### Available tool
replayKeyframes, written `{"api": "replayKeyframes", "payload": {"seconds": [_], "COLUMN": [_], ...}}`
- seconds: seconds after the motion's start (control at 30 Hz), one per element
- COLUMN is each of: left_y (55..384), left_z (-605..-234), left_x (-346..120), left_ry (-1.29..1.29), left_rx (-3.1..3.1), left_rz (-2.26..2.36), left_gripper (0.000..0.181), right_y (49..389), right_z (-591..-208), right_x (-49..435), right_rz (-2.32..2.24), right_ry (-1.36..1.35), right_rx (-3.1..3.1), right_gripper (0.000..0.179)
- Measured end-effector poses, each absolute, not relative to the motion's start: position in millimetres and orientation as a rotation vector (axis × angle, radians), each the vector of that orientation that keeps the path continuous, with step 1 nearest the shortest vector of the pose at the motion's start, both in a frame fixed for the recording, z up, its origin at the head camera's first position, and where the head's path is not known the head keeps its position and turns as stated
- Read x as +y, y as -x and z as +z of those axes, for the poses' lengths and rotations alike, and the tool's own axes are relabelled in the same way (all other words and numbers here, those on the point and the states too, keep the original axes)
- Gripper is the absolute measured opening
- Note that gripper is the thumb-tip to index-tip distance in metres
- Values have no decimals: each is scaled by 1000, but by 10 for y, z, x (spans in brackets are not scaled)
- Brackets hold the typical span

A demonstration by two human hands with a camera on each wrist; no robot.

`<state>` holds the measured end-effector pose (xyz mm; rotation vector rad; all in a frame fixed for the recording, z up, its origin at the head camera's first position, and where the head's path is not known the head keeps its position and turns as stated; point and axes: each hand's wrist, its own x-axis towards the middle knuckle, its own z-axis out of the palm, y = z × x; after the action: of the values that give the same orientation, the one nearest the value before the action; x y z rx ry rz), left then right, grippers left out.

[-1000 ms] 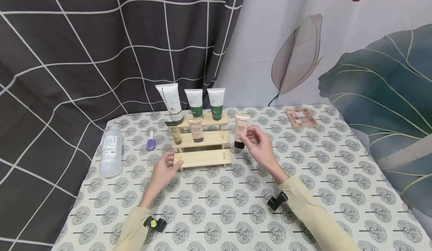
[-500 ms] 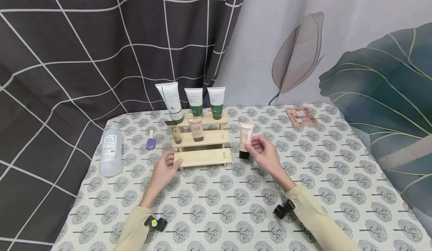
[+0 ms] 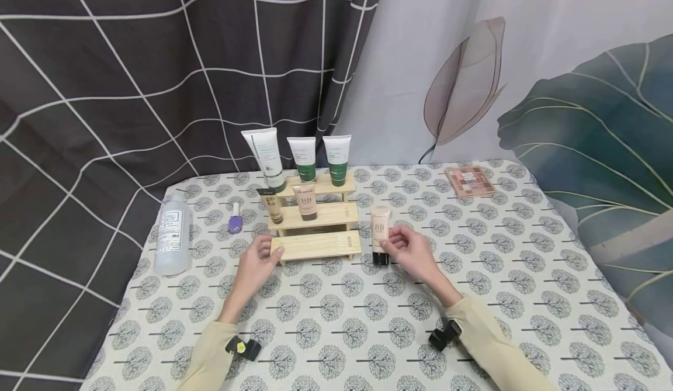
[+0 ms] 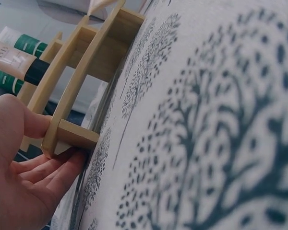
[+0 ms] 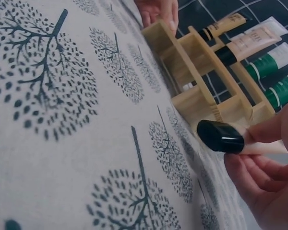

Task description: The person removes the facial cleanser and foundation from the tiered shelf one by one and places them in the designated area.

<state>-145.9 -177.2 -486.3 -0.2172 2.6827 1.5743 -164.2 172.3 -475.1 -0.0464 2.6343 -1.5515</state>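
Observation:
A stepped wooden display stand (image 3: 315, 246) with three tiers sits mid-table. My left hand (image 3: 256, 265) grips the left end of its lowest tier; in the left wrist view the thumb (image 4: 36, 123) lies on top and the fingers are underneath. My right hand (image 3: 412, 252) pinches a pink BB cream tube (image 3: 380, 222), cap down, just right of that tier. Its black cap (image 5: 221, 136) faces the tablecloth in the right wrist view. Another BB cream tube (image 3: 306, 201) and a small gold tube (image 3: 272, 207) stand on the middle tier.
On the top tier are a large white tube (image 3: 265, 154) and two white-and-green tubes (image 3: 304, 157). Left of the stand lie a purple nail polish bottle (image 3: 235, 223) and a clear labelled bottle (image 3: 172, 236). An eyeshadow palette (image 3: 470, 182) lies back right. Curtains hang behind.
My right hand has brought the BB cream tube toward me and slightly right, from beside the middle tier to beside the lowest one. The left hand keeps its grip on the stand.

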Motion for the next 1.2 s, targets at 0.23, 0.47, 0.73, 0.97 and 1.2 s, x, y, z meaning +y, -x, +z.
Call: {"api": "replayKeyframes", "payload": {"seconds": [0.23, 0.47, 0.73, 0.97, 1.2], "left_y": [1460, 1458, 1464, 1474, 1474], "left_z": [-4866, -4885, -4886, -4889, -4896], "left_x": [-1772, -1776, -1775, -1777, -1780], "left_ry": [213, 217, 207, 202, 199], "left_rx": [2664, 2692, 2688, 2704, 2691], "left_rz": [1593, 1562, 1579, 1577, 1567], "left_gripper": [49, 50, 48, 48, 49], "right_y": [1604, 1614, 1633, 1645, 1662], "right_z": [-4805, -4825, -4811, -4790, -4805], "right_x": [1707, 1680, 1695, 1721, 1774], "right_rz": [-1461, -1434, -1268, -1202, -1138], "right_ry": [8, -16, -22, 25, 53], "right_rx": [2595, 2578, 2634, 2660, 2699], "right_gripper": [24, 25, 31, 30, 25]}}
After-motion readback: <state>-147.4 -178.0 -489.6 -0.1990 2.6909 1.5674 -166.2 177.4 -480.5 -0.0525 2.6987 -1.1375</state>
